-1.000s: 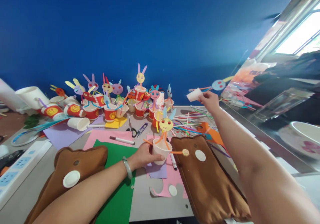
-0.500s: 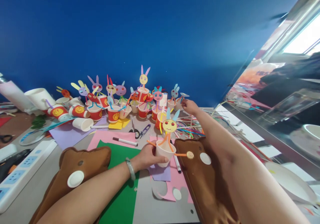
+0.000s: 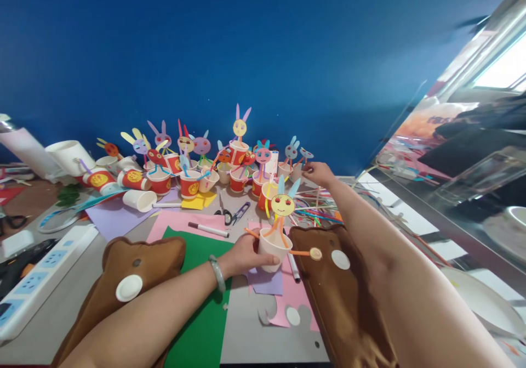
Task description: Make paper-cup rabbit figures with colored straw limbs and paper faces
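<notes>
Head view: green paper's (image 3: 205, 313) under your left arm (image 3: 164, 307), your left hand (image 3: 244, 255) has its fingers wrapped round a white cup (image 3: 282, 258) with a yellow bunny (image 3: 283, 205), over purple paper (image 3: 267, 286). Back near the blue wall (image 3: 263, 44), your right hand (image 3: 318, 174) is beside another cup (image 3: 296, 173), can't tell if those fingers grip it.

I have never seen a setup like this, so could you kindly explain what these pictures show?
No machine here: these are a person's two bare hands, seen from one camera worn on the head. The left hand holds a white paper cup with a yellow-faced paper figure rising from it. The right hand is beside another cup at the back; whether it grips it is unclear. On the grey table lie green paper, scissors, markers and two brown plush pads. More cup figures crowd along the blue wall.
</notes>
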{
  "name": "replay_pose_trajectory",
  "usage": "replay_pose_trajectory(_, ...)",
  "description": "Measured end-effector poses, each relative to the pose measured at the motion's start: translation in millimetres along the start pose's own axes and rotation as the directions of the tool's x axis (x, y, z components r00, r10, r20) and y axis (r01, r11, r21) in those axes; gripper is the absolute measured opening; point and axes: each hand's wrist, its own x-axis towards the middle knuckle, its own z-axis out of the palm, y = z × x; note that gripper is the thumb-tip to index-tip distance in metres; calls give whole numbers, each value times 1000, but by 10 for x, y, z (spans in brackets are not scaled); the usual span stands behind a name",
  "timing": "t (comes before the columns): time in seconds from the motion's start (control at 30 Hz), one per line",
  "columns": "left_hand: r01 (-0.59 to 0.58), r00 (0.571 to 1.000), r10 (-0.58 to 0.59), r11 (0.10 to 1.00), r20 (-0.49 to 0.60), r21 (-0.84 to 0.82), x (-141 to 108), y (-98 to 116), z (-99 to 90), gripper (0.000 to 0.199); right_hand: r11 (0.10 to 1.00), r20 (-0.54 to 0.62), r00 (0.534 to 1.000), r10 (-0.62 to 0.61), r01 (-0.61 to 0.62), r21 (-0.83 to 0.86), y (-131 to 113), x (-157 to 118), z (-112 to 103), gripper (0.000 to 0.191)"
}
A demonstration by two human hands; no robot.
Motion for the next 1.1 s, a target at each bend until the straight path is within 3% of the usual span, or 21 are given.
replay_pose_trajectory(0.2,-32,999,32,999,12,23,1,6,-6,66,986,-163,981,107,-84,142,55,-102,-32,16)
replay_pose_trajectory(0.37,-51,998,50,998,35,25,-21,52,4,61,937,-305,907,292,-208,280,94,-102,27,36)
replay_pose_trajectory(0.47,-64,997,63,998,46,25,-22,58,5,62,897,-285,901,328,-203,392,53,-43,93,48)
replay_pose_trajectory(0.7,-83,995,79,993,54,84,-10,62,-9,60,804,-217,906,364,-188,564,-74,74,265,43)
replay_pose_trajectory(0.9,-43,998,42,999,44,29,4,15,-28,67,771,-226,888,400,-193,607,-89,132,395,30)
replay_pose_trajectory(1.1,-63,996,58,995,72,73,-8,52,-27,58,805,-231,908,351,-166,570,-8,137,450,24)
